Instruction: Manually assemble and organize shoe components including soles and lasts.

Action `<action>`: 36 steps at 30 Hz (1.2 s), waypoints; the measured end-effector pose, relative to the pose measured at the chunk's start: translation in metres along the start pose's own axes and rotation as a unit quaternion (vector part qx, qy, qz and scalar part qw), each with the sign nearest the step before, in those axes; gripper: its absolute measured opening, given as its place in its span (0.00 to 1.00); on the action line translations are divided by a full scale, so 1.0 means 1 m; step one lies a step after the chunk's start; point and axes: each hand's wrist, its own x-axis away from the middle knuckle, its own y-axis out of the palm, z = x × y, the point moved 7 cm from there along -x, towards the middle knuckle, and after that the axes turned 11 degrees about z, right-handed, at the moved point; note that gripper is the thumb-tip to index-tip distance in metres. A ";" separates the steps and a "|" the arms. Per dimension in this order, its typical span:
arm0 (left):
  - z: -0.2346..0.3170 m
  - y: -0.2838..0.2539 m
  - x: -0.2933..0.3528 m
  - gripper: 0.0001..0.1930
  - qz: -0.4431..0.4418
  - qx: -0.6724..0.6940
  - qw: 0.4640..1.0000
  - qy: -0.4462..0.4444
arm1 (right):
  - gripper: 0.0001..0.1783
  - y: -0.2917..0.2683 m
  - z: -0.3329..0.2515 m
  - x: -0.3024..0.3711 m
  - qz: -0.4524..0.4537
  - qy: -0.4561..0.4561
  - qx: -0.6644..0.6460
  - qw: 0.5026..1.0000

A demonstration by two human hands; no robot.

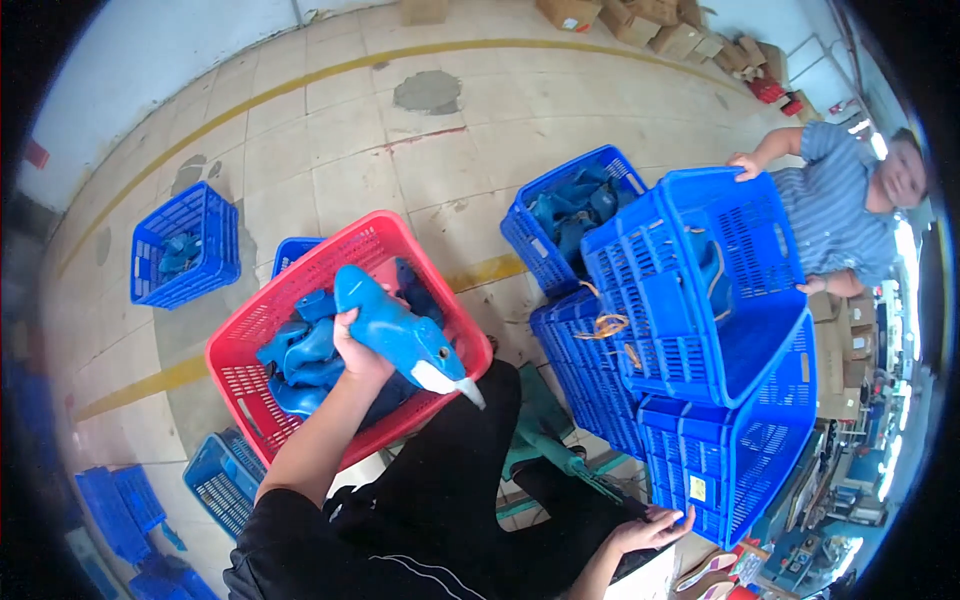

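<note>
My left hand (362, 350) is closed around a blue shoe last (393, 322), lifted above a red plastic basket (228, 348). The last has a white patch and a pale, pointed piece at its lower right end. Several more blue lasts (312, 352) lie heaped in the basket below it. Away to the lower right, my right hand (652, 530) is beside the lower edge of a blue crate (690, 450). Its fingers are stretched out and I see nothing in them.
Blue crates are stacked at right; another person grips the tilted upper crate (655, 290). Behind it, a crate (520, 225) contains more lasts. A smaller blue crate (170, 290) stands on the floor at left. Sandals (708, 572) lie at lower right. Cardboard boxes (630, 22) line the far wall.
</note>
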 end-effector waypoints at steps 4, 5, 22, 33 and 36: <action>-0.036 0.065 0.036 0.36 -0.070 0.063 0.992 -0.079 | 0.28 -0.008 -0.023 0.015 -0.041 0.033 0.068 0.996; -0.048 0.077 0.046 0.36 -0.097 0.062 0.988 -0.102 | 0.31 -0.005 -0.040 0.023 -0.039 0.016 0.060 0.997; -0.237 0.162 0.342 0.35 -0.188 -0.161 0.877 -0.412 | 0.32 -0.056 -0.125 0.034 -0.330 0.071 0.027 0.941; -0.251 0.222 0.345 0.20 -0.357 -0.329 0.858 -0.169 | 0.26 -0.068 -0.104 -0.024 -0.171 0.422 -0.174 0.873; -0.263 0.239 0.339 0.20 -0.363 -0.349 0.844 -0.183 | 0.28 -0.066 -0.107 -0.037 -0.171 0.481 -0.155 0.846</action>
